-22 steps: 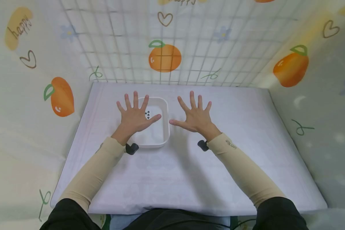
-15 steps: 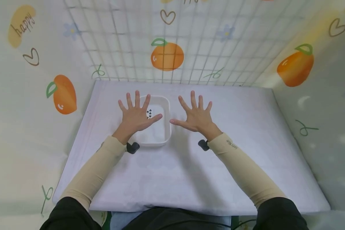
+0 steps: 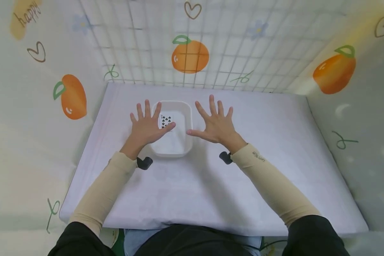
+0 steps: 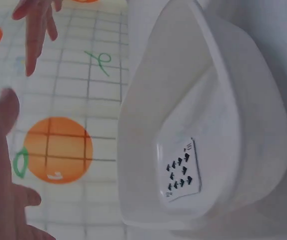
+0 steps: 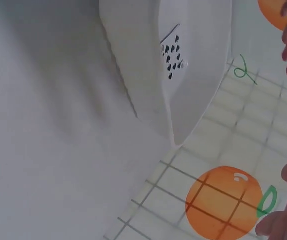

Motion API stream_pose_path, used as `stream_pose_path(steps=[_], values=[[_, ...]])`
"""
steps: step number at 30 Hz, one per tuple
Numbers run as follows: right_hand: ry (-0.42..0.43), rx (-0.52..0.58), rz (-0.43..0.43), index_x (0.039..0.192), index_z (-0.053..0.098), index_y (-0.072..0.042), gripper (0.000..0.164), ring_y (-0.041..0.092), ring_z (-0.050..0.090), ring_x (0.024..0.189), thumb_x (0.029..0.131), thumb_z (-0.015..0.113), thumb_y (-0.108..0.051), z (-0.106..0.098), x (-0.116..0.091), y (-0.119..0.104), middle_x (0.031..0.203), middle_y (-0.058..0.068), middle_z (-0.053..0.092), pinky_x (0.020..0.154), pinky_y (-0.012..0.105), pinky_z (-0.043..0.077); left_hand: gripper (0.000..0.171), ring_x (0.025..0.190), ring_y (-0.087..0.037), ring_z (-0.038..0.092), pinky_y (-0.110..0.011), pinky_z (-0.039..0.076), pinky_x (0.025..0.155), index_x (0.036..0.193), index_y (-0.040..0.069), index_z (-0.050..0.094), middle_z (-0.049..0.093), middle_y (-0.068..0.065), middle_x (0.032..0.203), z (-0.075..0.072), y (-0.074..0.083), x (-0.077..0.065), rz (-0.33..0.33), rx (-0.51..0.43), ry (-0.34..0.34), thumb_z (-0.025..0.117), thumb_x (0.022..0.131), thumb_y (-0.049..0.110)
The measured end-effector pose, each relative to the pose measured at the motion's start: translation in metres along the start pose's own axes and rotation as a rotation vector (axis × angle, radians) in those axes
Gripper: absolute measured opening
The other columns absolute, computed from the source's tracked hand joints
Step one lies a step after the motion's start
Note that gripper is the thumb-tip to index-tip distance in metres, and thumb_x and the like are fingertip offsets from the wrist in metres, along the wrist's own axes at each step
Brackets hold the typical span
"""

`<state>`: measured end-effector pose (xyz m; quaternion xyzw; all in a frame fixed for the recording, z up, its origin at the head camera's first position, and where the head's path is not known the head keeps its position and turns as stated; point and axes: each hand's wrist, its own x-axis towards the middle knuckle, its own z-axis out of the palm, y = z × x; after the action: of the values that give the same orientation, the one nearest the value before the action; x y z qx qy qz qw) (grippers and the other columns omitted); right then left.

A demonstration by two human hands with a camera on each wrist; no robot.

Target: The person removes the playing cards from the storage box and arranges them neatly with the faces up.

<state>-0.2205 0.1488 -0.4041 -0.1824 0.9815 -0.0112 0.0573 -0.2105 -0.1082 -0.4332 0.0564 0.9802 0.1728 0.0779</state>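
Observation:
Both bare hands are spread above the table, palms down, with fingers straight and nothing in them. The left hand [image 3: 144,130] overlaps the left side of a white plastic tub [image 3: 176,145] in the head view. Inside that tub a playing card [image 3: 165,120] with black spades lies face up on the floor; the left thumb crosses its lower edge in this view. In the left wrist view the whole card [image 4: 180,172] shows. To the right of the tub hovers the right hand [image 3: 218,126], its thumb tip overlapping the rim in the head view.
A white cloth covers the table [image 3: 268,149]. Behind it stands a wire grid [image 3: 236,53] under a printed curtain, and more curtain hangs on both sides. Dark wrist cameras [image 3: 144,163] sit below the hands. The person's body is at the near edge.
The left hand has shifted slightly left relative to the tub, uncovering more of the card. The right hand has barely moved. The head view has tilted a little, so the scene sits higher.

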Motion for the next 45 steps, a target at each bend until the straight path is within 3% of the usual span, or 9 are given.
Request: stream_pose_path(steps=[3,7,11,15,18,22,30,35,45], values=[[0.004,0.017,-0.005,0.159,0.001,-0.033,0.108,0.050,0.003,0.146,0.076,0.035,-0.092,0.000,0.004,-0.002,0.162,0.018,-0.017,0.106,0.077,0.004,0.097,0.147,-0.046,0.004,-0.066,0.015,0.112,0.160,0.013,0.007,0.001,-0.024,0.163,0.003,-0.008,0.004,-0.032,-0.092,0.043,0.041,0.091,0.073],[0.014,0.049,-0.014,0.159,0.003,-0.033,0.107,0.049,0.006,0.146,0.076,0.039,-0.090,0.003,0.008,-0.005,0.162,0.018,-0.014,0.106,0.076,0.007,0.086,0.141,-0.043,0.028,-0.059,0.032,0.109,0.156,0.002,0.021,0.026,-0.025,0.157,0.013,-0.025,0.008,-0.125,-0.283,0.127,0.052,0.095,0.056],[0.018,0.089,-0.016,0.159,0.003,-0.032,0.107,0.049,0.007,0.146,0.077,0.042,-0.088,0.010,0.010,-0.005,0.163,0.019,-0.013,0.107,0.076,0.007,0.073,0.137,-0.039,0.038,-0.053,0.036,0.109,0.151,0.001,0.033,0.038,-0.024,0.150,0.034,-0.040,0.008,-0.241,-0.525,0.198,0.054,0.098,0.047],[0.016,0.116,-0.019,0.160,0.004,-0.032,0.105,0.049,0.010,0.146,0.078,0.043,-0.086,0.018,0.011,-0.005,0.163,0.020,-0.011,0.107,0.075,0.008,0.068,0.133,-0.035,0.045,-0.048,0.042,0.105,0.148,0.004,0.039,0.044,-0.019,0.146,0.057,-0.050,0.006,-0.331,-0.739,0.212,0.050,0.099,0.049],[0.008,0.126,-0.044,0.160,0.004,-0.032,0.105,0.049,0.012,0.145,0.079,0.044,-0.085,0.026,0.014,-0.007,0.163,0.021,-0.009,0.107,0.075,0.011,0.065,0.132,-0.032,0.047,-0.045,0.042,0.105,0.148,0.006,0.042,0.047,-0.016,0.145,0.073,-0.054,0.004,-0.394,-0.863,0.201,0.045,0.101,0.051],[0.019,0.131,-0.077,0.160,0.004,-0.031,0.103,0.049,0.015,0.145,0.080,0.044,-0.084,0.031,0.020,-0.009,0.163,0.022,-0.007,0.107,0.074,0.014,0.059,0.128,-0.030,0.051,-0.043,0.044,0.104,0.145,0.006,0.045,0.051,-0.015,0.141,0.085,-0.053,0.004,-0.414,-0.982,0.200,0.041,0.103,0.048],[0.013,0.189,-0.096,0.160,0.004,-0.032,0.102,0.047,0.011,0.146,0.081,0.046,-0.082,0.033,0.038,-0.016,0.163,0.019,-0.010,0.108,0.073,0.012,0.056,0.123,-0.029,0.054,-0.044,0.044,0.103,0.142,0.007,0.048,0.056,-0.014,0.134,0.095,-0.049,0.009,-0.402,-1.053,0.193,0.035,0.105,0.047],[-0.009,0.194,-0.109,0.160,0.004,-0.031,0.102,0.046,0.010,0.147,0.082,0.045,-0.082,0.036,0.044,-0.022,0.163,0.019,-0.010,0.109,0.072,0.013,0.056,0.126,-0.027,0.052,-0.043,0.041,0.107,0.144,0.009,0.047,0.056,-0.012,0.137,0.103,-0.050,0.009,-0.410,-1.066,0.182,0.033,0.106,0.048],[-0.026,0.212,-0.128,0.160,0.005,-0.031,0.100,0.046,0.011,0.147,0.083,0.047,-0.080,0.040,0.065,-0.032,0.163,0.018,-0.009,0.111,0.068,0.016,0.047,0.135,-0.028,0.044,-0.043,0.034,0.112,0.145,0.009,0.047,0.049,-0.012,0.146,0.107,-0.052,0.015,-0.412,-1.086,0.179,0.038,0.107,0.035]])
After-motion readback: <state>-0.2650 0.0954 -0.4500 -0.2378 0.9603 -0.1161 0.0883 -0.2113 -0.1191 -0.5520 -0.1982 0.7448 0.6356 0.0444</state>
